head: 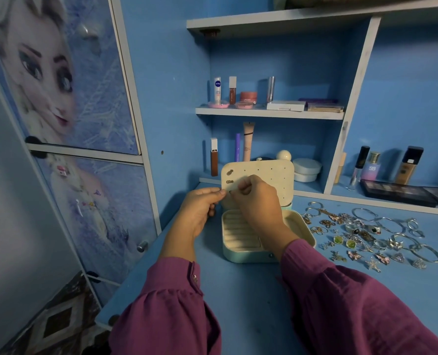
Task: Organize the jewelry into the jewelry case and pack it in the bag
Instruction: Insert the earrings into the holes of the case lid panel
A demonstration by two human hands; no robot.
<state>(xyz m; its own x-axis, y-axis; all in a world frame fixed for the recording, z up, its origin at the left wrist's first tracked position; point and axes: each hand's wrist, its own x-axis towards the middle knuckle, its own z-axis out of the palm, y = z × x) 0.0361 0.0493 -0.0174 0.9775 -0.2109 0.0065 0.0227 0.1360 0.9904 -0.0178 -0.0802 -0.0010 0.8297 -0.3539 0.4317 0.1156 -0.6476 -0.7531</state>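
Head view | I see left hand [200,211] and right hand [256,201] pinching an earring [230,192] at the jewelry case [241,254] panel | two earrings [230,176] mounted above the hands | jewelry pile [366,234] right of the hands unpacked, no bag in view

Cosmetics [248,97] on blue shelves [269,112]

The right hand [257,201] covers the middle of the jewelry case [241,249] and part of its upright earring panel [271,178], so whatever the fingers [244,187] pinch there is too tiny to make out. Over at 3 o'clock, the jewelry pile [366,234] is just a tangle, individual pieces hard to separate. Both sleeves [166,303] run off the bottom edge.
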